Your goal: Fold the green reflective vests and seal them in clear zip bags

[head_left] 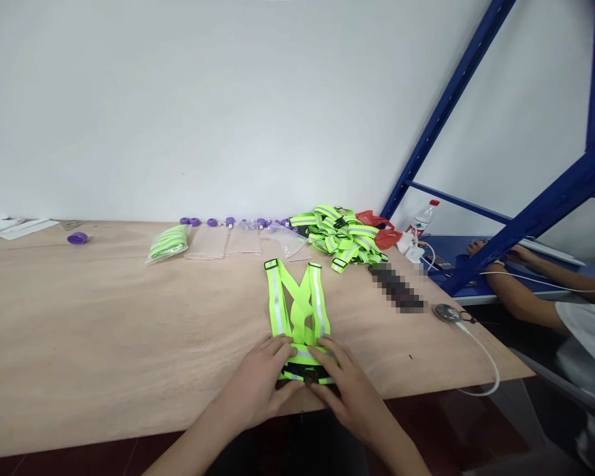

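Note:
A fluorescent yellow-green reflective vest made of straps (302,309) lies on the wooden table in front of me. Its shoulder straps, with silver stripes and black buckles, point away from me, and its back straps cross in an X. My left hand (262,375) grips the left end of the waist band, fingers on top and thumb at the near edge. On the other end, my right hand (346,380) holds the band the same way. Black parts of the band show between the thumbs; the fingers hide the rest of it.
Behind the vest are a pile of similar vests (350,235), clear plastic bags (207,243) and a bagged vest (168,242). A purple cap (77,238) lies left. At right are a pixelated dark object (396,287), a round cabled device (446,313), blue rack posts and another person's arms (515,297).

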Motion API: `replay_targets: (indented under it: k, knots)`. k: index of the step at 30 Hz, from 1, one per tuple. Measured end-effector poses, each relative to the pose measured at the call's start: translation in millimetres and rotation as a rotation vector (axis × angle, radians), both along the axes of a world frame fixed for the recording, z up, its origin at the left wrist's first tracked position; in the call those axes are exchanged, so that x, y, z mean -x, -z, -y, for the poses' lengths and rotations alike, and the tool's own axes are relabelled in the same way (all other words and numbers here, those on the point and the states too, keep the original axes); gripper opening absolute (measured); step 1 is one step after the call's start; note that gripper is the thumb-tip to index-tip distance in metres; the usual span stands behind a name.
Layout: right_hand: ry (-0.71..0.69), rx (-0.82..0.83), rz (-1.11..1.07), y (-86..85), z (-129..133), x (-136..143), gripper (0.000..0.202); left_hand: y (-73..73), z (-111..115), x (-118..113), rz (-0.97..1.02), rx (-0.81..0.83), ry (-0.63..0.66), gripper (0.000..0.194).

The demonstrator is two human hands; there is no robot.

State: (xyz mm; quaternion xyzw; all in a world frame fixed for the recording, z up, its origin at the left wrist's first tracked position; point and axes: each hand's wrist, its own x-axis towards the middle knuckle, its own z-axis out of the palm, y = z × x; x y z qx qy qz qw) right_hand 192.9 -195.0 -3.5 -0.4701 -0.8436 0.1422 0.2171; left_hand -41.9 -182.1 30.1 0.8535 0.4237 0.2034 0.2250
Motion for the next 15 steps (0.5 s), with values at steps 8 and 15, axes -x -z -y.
replay_targets:
  k: [8, 15]
  knots:
    - [-0.020, 0.082, -0.116, 0.9, -2, -6, 0.039, 1.0, -3, 1, 0.016, 0.048, -0.005, 0.022]
    - [0.011, -0.038, -0.209, 4.8, -8, -4, 0.027, -1.2, -2, -1, 0.075, 0.075, -0.039, 0.021]
